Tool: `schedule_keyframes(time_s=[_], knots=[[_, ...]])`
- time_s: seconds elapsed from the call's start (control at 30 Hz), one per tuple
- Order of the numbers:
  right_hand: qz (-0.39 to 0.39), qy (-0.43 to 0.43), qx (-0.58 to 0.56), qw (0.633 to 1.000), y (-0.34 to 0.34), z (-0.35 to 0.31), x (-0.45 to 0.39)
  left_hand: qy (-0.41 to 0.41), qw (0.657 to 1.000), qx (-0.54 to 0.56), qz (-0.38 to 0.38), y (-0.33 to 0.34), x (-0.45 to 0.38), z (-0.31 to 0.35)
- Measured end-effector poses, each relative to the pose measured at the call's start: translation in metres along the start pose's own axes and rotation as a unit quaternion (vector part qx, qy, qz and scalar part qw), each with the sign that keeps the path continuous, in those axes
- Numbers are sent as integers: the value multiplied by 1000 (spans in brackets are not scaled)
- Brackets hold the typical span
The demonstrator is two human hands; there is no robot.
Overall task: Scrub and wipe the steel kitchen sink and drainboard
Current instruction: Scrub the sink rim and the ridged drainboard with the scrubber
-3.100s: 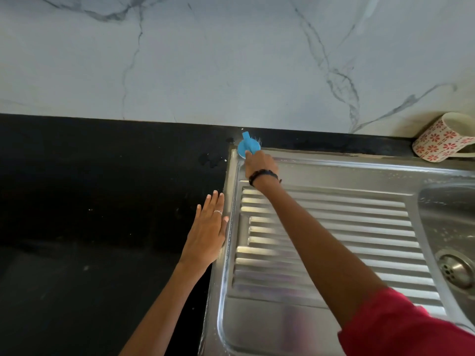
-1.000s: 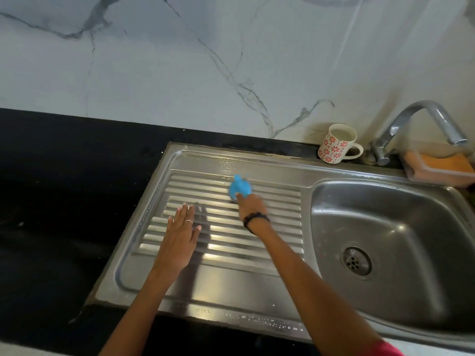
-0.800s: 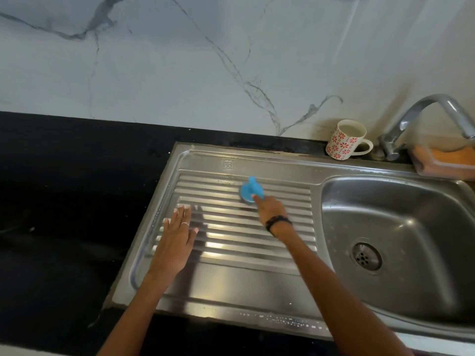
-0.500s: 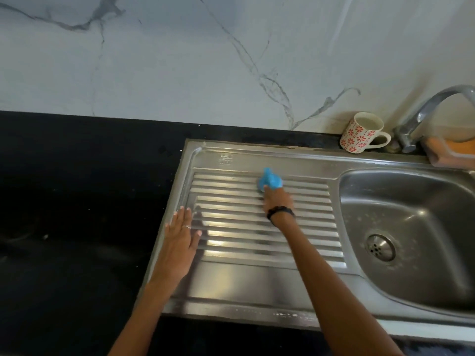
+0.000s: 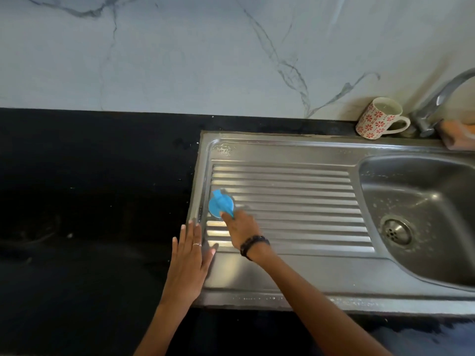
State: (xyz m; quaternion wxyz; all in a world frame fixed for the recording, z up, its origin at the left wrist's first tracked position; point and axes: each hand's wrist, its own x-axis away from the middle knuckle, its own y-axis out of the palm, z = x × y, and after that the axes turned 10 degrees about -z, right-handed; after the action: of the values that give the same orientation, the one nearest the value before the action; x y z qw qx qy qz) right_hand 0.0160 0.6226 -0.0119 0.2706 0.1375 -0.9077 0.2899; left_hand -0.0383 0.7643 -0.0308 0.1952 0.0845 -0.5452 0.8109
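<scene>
Right hand [image 5: 240,228] is gripping a blue scrubber [image 5: 220,204], fingers curled round its handle, and is pressing it onto the drainboard [image 5: 295,196] at the ribs' left end, near the front-left corner of the ribbed area. A black band is sitting on that wrist. Left hand [image 5: 189,255] is lying flat w/ fingers straight and together, holding nothing, palm down across the drainboard's left rim, partly on the black desk [image 5: 90,201]; a ring is showing on one finger. Sink [image 5: 421,191] is sitting to the right of the drainboard, drain [image 5: 396,232] in its bottom, droplets on the walls. Behind the sink's back-left corner a red-flowered mug [image 5: 377,118] is standing by the wall, tap [image 5: 442,98] just right of it, and a sponge [image 5: 460,133] is lying at the frame edge.
</scene>
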Motion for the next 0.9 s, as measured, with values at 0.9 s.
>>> schedule_keyframes(time_s=[0.9], knots=[[150, 68, 106, 981, -66, -2, -21, 49, 994, -65, -72, -3, 12, 25]])
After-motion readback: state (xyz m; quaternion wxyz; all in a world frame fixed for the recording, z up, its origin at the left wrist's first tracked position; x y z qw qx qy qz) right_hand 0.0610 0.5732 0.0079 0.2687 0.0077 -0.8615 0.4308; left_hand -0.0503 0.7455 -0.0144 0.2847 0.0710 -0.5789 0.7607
